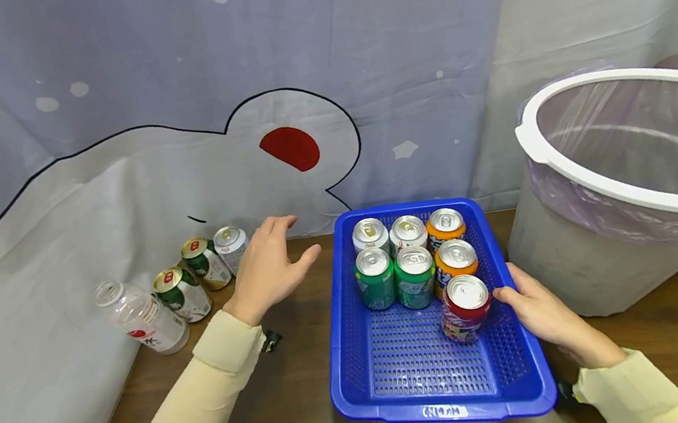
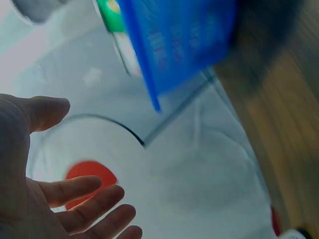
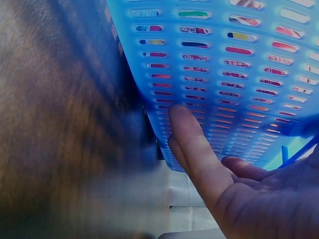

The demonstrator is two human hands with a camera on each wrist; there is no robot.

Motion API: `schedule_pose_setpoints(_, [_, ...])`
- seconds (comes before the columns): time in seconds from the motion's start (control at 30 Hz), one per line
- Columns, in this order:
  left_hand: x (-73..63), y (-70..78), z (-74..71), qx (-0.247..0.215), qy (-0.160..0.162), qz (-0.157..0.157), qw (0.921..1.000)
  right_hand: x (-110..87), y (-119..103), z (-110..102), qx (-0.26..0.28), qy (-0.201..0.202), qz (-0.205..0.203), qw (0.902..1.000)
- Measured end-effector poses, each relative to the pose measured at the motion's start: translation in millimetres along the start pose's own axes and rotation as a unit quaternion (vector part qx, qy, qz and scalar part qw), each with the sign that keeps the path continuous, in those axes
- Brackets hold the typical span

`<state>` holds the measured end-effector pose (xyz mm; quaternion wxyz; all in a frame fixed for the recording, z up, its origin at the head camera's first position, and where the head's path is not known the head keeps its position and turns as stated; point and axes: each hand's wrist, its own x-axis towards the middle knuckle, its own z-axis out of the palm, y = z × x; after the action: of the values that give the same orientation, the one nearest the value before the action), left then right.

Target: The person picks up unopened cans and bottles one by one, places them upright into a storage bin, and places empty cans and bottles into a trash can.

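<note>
A blue plastic basket (image 1: 396, 404) holds several drink cans in rows: white-silver cans (image 1: 371, 236) at the back, green cans (image 1: 415, 280) before them, orange cans (image 1: 456, 260) on the right, and a red can (image 1: 464, 313) in front. My right hand (image 1: 542, 313) grips the basket's right side, thumb at the rim and fingers against the perforated outer wall (image 3: 234, 89). To the left of the basket, my left hand (image 1: 270, 267) is raised with fingers spread apart and nothing in it. In the left wrist view, its palm and fingers (image 2: 94, 204) show bare.
Left of my left hand stand green-and-gold cans (image 1: 183, 296), a silver can (image 1: 231, 247) and a clear plastic bottle (image 1: 151, 322), tilted near the curtain. A large bin (image 1: 577, 259) with a white rim and plastic liner stands right of the basket. A patterned curtain (image 1: 180, 175) hangs behind the wooden table (image 1: 287, 404).
</note>
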<state>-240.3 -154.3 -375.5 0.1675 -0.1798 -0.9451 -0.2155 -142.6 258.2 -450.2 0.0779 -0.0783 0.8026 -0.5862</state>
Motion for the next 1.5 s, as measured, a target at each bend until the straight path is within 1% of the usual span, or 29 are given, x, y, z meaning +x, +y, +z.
schedule_pose_setpoints(0.07, [0.9, -11.6, 0.0, 0.01, -0.005, -0.017, 0.9998, -0.1, 0.3, -0.5, 0.002, -0.001, -0.002, 1.0])
schedule_pose_setpoints(0.17, [2.3, -27.5, -0.2, 0.025, -0.003, -0.033, 0.9991, -0.2, 0.9, -0.6, 0.002, -0.002, -0.003, 1.0])
schedule_pose_setpoints(0.4, [7.0, -57.8, -1.9, 0.068, 0.013, -0.059, 0.9959, -0.6, 0.1, -0.6, 0.005, -0.001, -0.001, 1.0])
schedule_pose_setpoints(0.53, [10.6, -74.9, -2.9, 0.093, 0.015, -0.071, 0.993, 0.6, -0.8, -1.1, 0.002, 0.0, -0.007, 1.0])
schedule_pose_setpoints(0.67, [14.7, -90.7, -5.1, 0.119, 0.004, -0.082, 0.9896, 1.5, -1.3, -1.5, -0.001, 0.0, -0.011, 0.9999])
schedule_pose_setpoints(0.8, [19.1, -103.3, -8.2, 0.134, -0.021, -0.099, 0.9857, 1.4, -1.1, -1.4, -0.006, 0.001, -0.011, 0.9999])
schedule_pose_setpoints(1.0, [27.6, -117.8, -11.2, 0.144, -0.07, -0.124, 0.9793, 0.1, 0.2, -1.5, -0.006, 0.003, -0.006, 1.0])
schedule_pose_setpoints(1.1, [31.0, -123.5, -12.4, 0.147, -0.085, -0.136, 0.9761, -0.1, -0.2, -1.7, -0.005, 0.003, -0.007, 1.0])
schedule_pose_setpoints(1.3, [33.4, -132.9, -11.6, 0.14, -0.099, -0.153, 0.9733, 0.5, -1.2, -1.9, -0.006, 0.001, -0.009, 0.9999])
schedule_pose_setpoints(1.5, [33.1, -132.8, -11.1, 0.142, -0.097, -0.152, 0.9733, 0.4, -1.3, -2.2, -0.004, -0.001, -0.007, 1.0])
